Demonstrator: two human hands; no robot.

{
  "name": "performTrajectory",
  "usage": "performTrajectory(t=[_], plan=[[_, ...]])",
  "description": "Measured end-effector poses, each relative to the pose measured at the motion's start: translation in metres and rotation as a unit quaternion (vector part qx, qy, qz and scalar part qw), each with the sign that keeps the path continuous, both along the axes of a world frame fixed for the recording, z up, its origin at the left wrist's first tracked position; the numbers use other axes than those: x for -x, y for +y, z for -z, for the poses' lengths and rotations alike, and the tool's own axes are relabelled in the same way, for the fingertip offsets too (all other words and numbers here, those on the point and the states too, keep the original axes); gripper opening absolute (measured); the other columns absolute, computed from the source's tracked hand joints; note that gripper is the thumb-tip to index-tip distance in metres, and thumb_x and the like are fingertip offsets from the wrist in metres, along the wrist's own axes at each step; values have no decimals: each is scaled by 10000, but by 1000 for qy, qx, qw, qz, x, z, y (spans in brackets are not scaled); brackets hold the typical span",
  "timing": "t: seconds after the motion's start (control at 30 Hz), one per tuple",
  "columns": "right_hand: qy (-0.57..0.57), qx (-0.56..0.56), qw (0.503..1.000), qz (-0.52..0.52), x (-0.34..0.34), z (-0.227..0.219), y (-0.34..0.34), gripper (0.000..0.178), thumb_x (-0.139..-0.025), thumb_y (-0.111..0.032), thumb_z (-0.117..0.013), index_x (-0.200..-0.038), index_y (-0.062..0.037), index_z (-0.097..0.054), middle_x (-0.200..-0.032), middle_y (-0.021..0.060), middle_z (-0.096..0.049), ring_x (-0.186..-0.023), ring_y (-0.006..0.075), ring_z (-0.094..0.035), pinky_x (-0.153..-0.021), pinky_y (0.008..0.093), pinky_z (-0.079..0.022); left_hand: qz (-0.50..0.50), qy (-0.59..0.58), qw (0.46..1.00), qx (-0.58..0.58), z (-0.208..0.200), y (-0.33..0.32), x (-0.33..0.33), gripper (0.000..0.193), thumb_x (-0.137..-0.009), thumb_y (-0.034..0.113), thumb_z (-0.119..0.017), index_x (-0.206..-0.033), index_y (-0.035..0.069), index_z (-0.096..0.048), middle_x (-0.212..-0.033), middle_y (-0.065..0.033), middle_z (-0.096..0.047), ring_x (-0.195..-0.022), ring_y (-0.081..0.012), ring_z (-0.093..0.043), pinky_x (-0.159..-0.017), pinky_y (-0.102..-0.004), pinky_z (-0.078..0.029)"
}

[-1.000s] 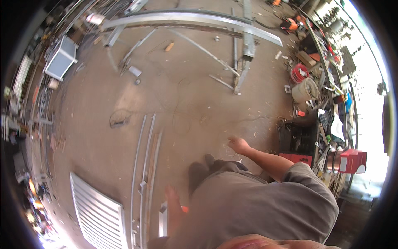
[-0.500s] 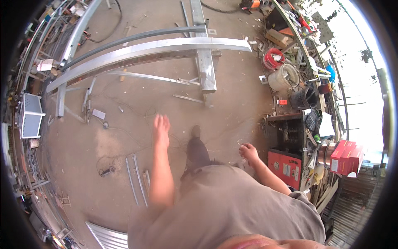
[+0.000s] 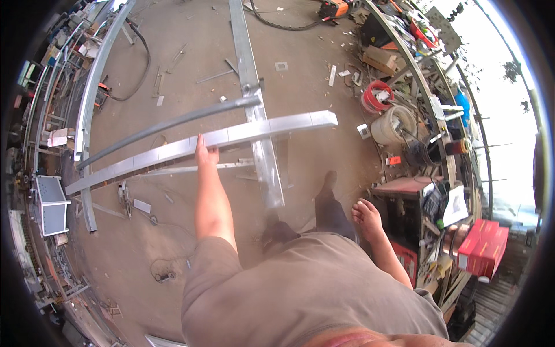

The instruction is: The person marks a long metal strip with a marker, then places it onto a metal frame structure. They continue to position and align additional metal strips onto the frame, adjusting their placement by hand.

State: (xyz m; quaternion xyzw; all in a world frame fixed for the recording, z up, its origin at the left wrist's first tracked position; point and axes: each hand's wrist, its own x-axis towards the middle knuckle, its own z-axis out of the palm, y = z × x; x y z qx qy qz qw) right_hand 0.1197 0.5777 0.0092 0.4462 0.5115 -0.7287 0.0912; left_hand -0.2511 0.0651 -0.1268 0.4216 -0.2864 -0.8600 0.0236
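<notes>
My left hand (image 3: 206, 151) is stretched out at the near edge of a long silvery metal bar (image 3: 231, 135). Its fingers look extended, with the tips against or just over the bar; whether they press on it I cannot tell. The bar lies across a thick steel beam (image 3: 269, 173) on the right and a metal support (image 3: 88, 211) on the left. Behind it runs a darker curved-looking tube (image 3: 173, 123). Low beside a red-topped cabinet, my right hand (image 3: 367, 217) hangs with curled fingers; anything inside them is hidden.
Along the right stand a red bucket (image 3: 377, 97), a whitish bucket (image 3: 393, 125), the cabinet (image 3: 404, 184) and red boxes (image 3: 483, 247). A grey metal box (image 3: 52, 202) sits at left. Cables, thin metal strips and scraps lie on the floor.
I have moved forward, so the bar and beam now appear nearer. My left hand has reached forward to the bar. My right hand stays low at my side, its fingers still curled.
</notes>
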Motion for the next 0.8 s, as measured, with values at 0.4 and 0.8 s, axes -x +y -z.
performTrajectory(t=[0.4, 0.8], plan=[[64, 403, 907, -102, 371, 6, 61, 571, -1102, -451, -540, -1553, -116, -441, -1563, 125, -487, -1488, 307, -397, -1286, 502, -271, -170, 72, 978, 102, -81, 165, -17, 509, -1011, 326, -750, -1393, 35, -582, -1340, -62, -658, -1274, -239, -604, -1165, -423, -466], [34, 322, 944, -63, 695, -1, 246, 570, -971, -543, -722, -1312, -96, -625, -1378, 93, -615, -1262, 290, -573, -1077, 491, -466, -286, 361, 865, 202, -247, 259, 112, 932, -928, 743, -633, -1558, 78, -461, -1565, -186, -494, -1423, -386, -486, -1255, -577, -327]])
